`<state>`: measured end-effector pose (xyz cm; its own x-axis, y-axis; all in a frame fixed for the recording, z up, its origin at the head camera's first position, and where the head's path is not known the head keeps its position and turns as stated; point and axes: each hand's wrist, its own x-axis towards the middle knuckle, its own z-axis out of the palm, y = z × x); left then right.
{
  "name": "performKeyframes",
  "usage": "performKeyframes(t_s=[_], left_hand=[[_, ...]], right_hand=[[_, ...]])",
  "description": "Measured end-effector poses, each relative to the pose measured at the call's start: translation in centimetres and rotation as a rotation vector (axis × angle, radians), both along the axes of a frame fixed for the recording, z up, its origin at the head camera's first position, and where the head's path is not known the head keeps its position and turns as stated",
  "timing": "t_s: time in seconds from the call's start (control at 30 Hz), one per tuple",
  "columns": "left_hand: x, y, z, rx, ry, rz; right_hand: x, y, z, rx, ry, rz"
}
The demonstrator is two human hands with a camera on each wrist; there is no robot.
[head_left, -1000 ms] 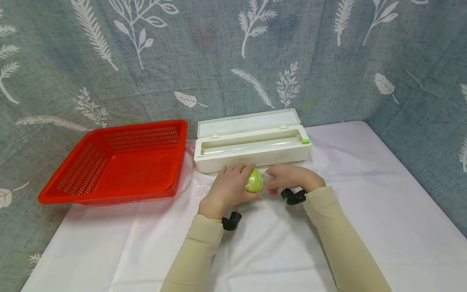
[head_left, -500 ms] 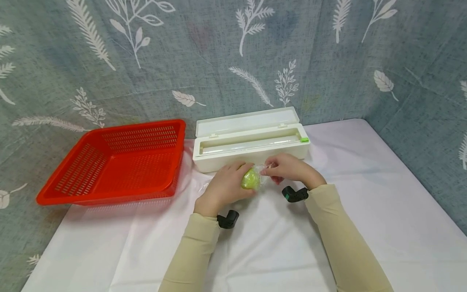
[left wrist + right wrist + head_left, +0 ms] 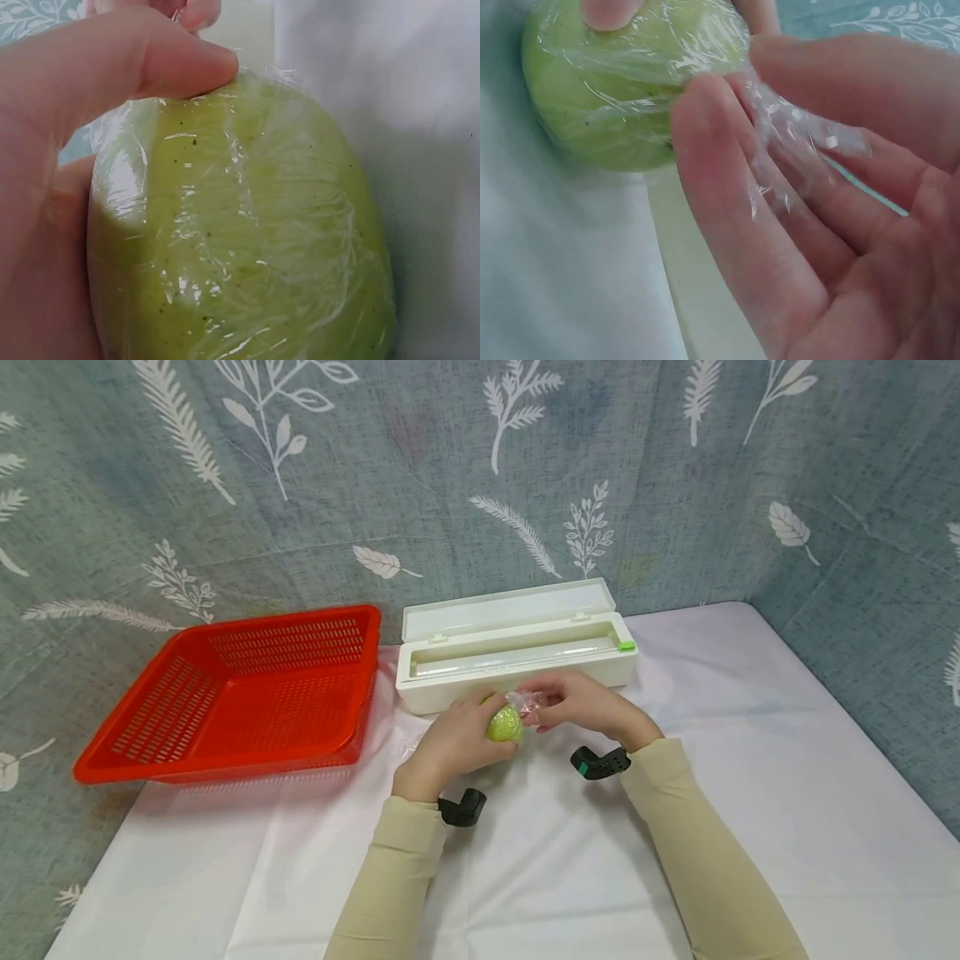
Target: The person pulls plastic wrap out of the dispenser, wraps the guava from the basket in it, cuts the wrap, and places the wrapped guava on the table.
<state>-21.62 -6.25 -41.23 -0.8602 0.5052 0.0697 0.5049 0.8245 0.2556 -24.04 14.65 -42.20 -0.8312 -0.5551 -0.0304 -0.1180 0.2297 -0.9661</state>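
A yellow-green fruit [image 3: 506, 723], apple- or pear-like with small dark specks, is wrapped in wrinkled, shiny cling film. My left hand [image 3: 454, 742] grips it from the left, its thumb [image 3: 187, 64] pressing on the film in the left wrist view. At the fruit's right side, my right hand [image 3: 581, 706] holds the loose, bunched end of the cling film [image 3: 795, 139] between thumb and fingers. In the right wrist view one fingertip meets the wrapped surface. The far side of the fruit is hidden by the left hand.
Just beyond the hands stands a white cling film dispenser box [image 3: 517, 677], lid raised, with a green slider [image 3: 626, 646] at its right end. A red perforated basket [image 3: 247, 760] sits to the left. The white-covered table [image 3: 562, 877] meets a leaf-patterned curtain [image 3: 435, 460] behind.
Both hands and the fruit have shifted slightly left. My right hand first drew the film end out to the right, then came back close to the fruit, with the film bunched at its fingers.
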Motion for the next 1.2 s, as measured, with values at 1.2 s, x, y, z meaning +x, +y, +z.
performKeyframes(t_s=[1.2], left_hand=[[-0.7, -1.0, 0.1, 0.148, -0.123, -0.048]], right_hand=[[0.6, -1.7, 0.2, 0.096, 0.061, -0.110]])
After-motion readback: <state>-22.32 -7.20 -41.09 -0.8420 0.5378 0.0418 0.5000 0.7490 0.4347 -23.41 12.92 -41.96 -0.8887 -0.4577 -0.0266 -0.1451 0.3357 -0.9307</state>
